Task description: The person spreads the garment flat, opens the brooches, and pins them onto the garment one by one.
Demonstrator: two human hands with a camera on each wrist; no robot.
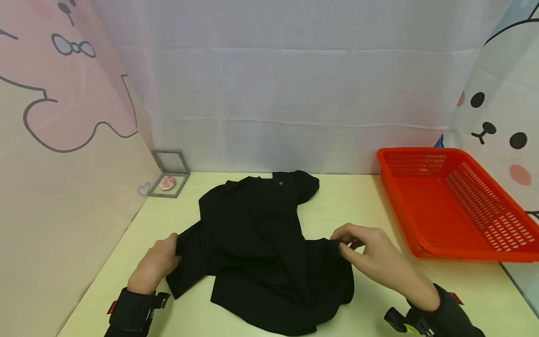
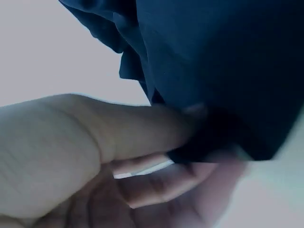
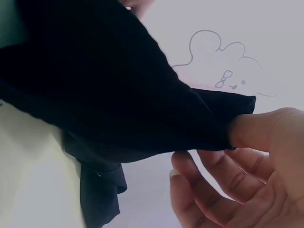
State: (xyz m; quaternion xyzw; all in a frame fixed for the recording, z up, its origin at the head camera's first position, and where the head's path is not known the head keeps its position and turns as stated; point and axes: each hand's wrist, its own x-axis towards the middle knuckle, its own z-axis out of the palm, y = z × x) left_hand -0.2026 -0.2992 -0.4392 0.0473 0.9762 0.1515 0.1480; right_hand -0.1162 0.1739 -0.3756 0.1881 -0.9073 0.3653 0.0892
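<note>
As we look at the middle of the head view, we find a black garment [image 1: 252, 220] spread loosely, with many folds, on the pale yellow table [image 1: 345, 206]. It reaches from near the back edge of the table down to the bottom of the frame. At its upper right part, we notice a small grey button [image 1: 280, 183].

In the lower left of the frame, the left hand [image 1: 153, 264] pinches the outer edge of a sleeve-like part of the garment. In the left wrist view we see the thumb lying on the dark cloth and fingers beneath it, so the grip is closed on the fabric. In the lower right of the frame, the right hand [image 1: 379, 255] holds another edge of the garment between thumb and fingers. The right wrist view shows us the thumb pressed on this edge, while some other fingers are spread below the cloth. Around each wrist we see a black band, the left one [image 1: 134, 311] and the right one [image 1: 448, 311].

At the right side, a red plastic basket [image 1: 476, 255] with perforated walls stands on the table, well apart from the garment. At the left, near the back corner, we see a small grey hinged frame [image 1: 170, 152] with its lid raised, and a pinkish round piece [image 1: 167, 183] lies in its lower part. Behind everything hangs a white creased cloth [image 1: 273, 84].
</note>
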